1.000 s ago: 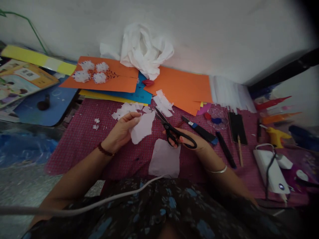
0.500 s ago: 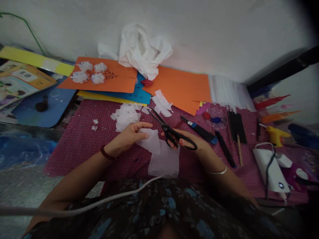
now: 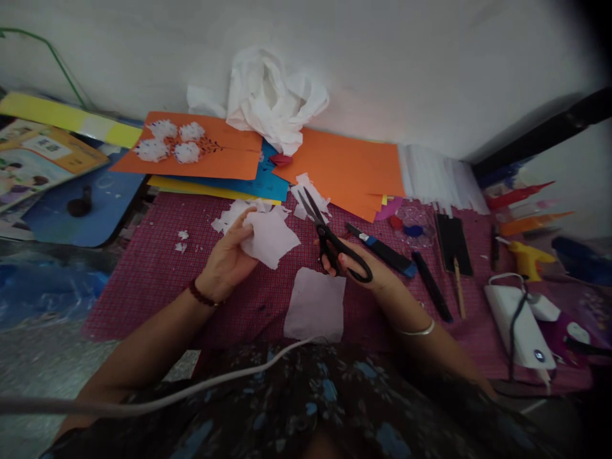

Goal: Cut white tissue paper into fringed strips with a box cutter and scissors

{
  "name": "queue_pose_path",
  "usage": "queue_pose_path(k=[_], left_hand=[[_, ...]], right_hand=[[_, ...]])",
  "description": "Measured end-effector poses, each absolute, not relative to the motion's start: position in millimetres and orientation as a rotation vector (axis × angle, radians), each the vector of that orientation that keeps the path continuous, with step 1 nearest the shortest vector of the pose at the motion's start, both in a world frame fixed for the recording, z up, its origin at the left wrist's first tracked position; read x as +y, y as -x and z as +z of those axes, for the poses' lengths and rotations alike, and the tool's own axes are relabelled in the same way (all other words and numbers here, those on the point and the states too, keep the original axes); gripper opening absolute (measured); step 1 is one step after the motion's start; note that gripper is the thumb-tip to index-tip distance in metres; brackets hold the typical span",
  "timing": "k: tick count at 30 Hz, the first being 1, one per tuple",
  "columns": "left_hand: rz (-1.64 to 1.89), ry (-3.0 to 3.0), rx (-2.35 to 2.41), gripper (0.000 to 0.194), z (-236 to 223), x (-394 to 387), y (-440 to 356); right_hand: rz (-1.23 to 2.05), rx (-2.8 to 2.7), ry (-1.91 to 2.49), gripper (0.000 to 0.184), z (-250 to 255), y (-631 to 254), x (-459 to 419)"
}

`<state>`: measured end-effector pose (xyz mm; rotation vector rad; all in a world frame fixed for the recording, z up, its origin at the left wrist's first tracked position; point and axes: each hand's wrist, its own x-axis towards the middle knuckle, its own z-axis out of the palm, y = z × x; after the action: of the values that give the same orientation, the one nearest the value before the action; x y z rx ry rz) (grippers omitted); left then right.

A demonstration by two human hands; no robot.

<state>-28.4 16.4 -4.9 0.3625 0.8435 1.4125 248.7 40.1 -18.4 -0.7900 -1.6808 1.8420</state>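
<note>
My left hand (image 3: 233, 258) pinches a piece of thin white paper (image 3: 271, 239), raised over the red checked cloth (image 3: 138, 274). Fingers of my right hand (image 3: 351, 262) are in the handles of black scissors (image 3: 326, 231); the blades point away from me and stand slightly apart. A squarish white sheet (image 3: 315, 305) lies flat on the cloth close to my body. Behind the left hand sits a pile of white paper pieces (image 3: 234, 213), partly hidden by the held paper. More white scraps (image 3: 310, 194) lie beyond the scissor tips.
Orange card with white paper flowers (image 3: 186, 143) lies at the back left, plain orange card (image 3: 349, 169) at the back right. Crumpled white tissue (image 3: 272, 95) rests against the wall. On the right are a utility knife (image 3: 382, 250), a black phone-like slab (image 3: 453, 239), a yellow glue gun (image 3: 530, 258) and a white power strip (image 3: 519, 325).
My left hand has lifted the paper piece up and left, away from the scissors, and turned it. The flat sheet is now uncovered. The scissors have shifted slightly, their tips moving right.
</note>
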Motion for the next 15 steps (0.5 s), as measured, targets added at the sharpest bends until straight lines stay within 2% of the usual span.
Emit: queue_pose_path(k=[3,5,9,15], left_hand=[[1.421,-0.368,0.832,0.031,4.4,15.9,31.5],[1.474,-0.396,0.822,0.033,10.8,15.2,35.3],[1.523,-0.424,0.869,0.028,7.1,17.2,38.3],[1.452,-0.354,0.989,0.016,-19.2,18.1,24.4]], right_hand=[[1.899,-1.769,0.87,0.052,-14.5,-249.7,41.3],[1.913,-1.821,0.923,0.054,-13.8,-249.5,41.6],[1.918,-1.831,0.913,0.064,-17.1,-245.7,41.6],[1.924,-1.815,0.828,0.062,-19.8,-246.7,42.3]])
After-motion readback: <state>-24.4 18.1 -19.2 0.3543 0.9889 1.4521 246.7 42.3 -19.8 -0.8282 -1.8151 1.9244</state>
